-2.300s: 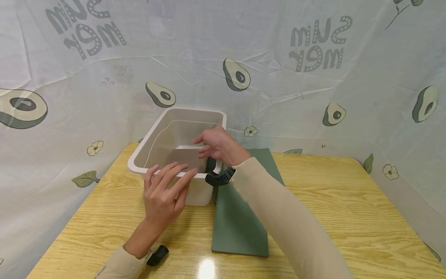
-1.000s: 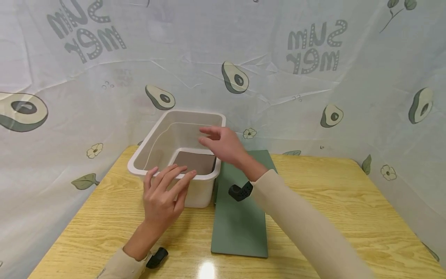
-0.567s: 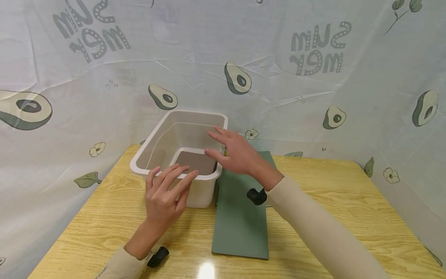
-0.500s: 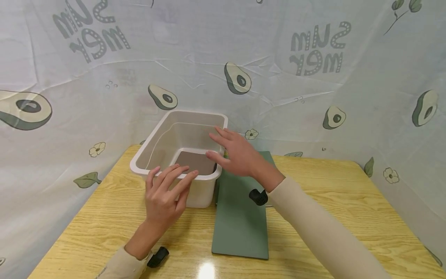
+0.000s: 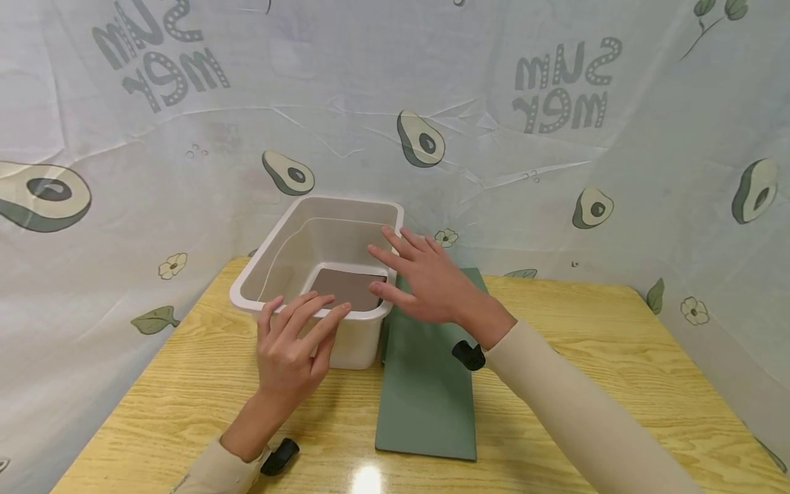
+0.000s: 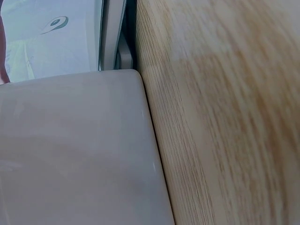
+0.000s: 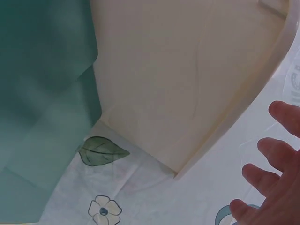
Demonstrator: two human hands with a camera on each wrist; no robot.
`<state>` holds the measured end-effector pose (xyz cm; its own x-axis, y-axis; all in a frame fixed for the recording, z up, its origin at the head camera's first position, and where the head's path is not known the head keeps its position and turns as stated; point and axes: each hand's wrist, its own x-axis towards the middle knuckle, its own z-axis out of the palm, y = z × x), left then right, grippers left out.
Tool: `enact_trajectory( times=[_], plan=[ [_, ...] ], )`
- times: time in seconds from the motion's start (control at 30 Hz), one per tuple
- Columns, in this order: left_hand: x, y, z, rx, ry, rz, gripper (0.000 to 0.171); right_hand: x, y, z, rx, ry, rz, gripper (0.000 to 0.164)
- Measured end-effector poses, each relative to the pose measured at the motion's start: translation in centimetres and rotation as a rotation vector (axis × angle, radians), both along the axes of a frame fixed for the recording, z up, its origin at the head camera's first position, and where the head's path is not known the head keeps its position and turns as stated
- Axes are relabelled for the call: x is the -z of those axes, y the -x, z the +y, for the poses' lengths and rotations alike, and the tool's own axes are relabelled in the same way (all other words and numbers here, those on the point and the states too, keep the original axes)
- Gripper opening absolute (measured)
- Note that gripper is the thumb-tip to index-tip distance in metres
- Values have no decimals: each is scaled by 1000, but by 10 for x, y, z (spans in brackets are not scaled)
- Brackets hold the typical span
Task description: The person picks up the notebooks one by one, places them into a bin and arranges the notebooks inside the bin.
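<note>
A pale grey-beige plastic bin [image 5: 345,206] stands on the table in the head view. A flat brown panel with a dark edge [image 5: 347,289] lies at its bottom. My left hand [image 5: 290,350] is at the bin's near wall, fingers spread and fingertips at the near rim. My right hand [image 5: 432,281], fingers spread, is above the bin's right rim and holds nothing. Below it a flat dark-green board [image 5: 426,405] lies lengthwise beside the bin. The right wrist view shows the green board [image 7: 42,93], the bin's outer wall [image 7: 154,84] and some fingertips.
The wood-grain table [image 5: 574,357] extends to both sides. Behind it hangs a pale cloth [image 5: 345,89] printed with avocados and reversed lettering. A black band [image 5: 280,456] is on my left wrist, another [image 5: 469,355] on my right.
My right hand has come out of the bin, moved right and nearer, and spread its fingers. More of the brown panel is visible. The left hand stays at the near rim.
</note>
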<state>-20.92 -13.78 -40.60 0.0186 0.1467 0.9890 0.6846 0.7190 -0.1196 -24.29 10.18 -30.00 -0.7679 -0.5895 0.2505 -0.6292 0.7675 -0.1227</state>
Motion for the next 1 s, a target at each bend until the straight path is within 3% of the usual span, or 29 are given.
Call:
enact_trajectory(
  times=[0.43, 1.0],
  plan=[
    [-1, -2, 0, 7, -9, -11, 24, 5, -2, 30, 58, 39, -26, 67],
    [-1, -1, 2, 13, -22, -11, 24, 23, -14, 120, 232, 93, -60, 72]
  ],
)
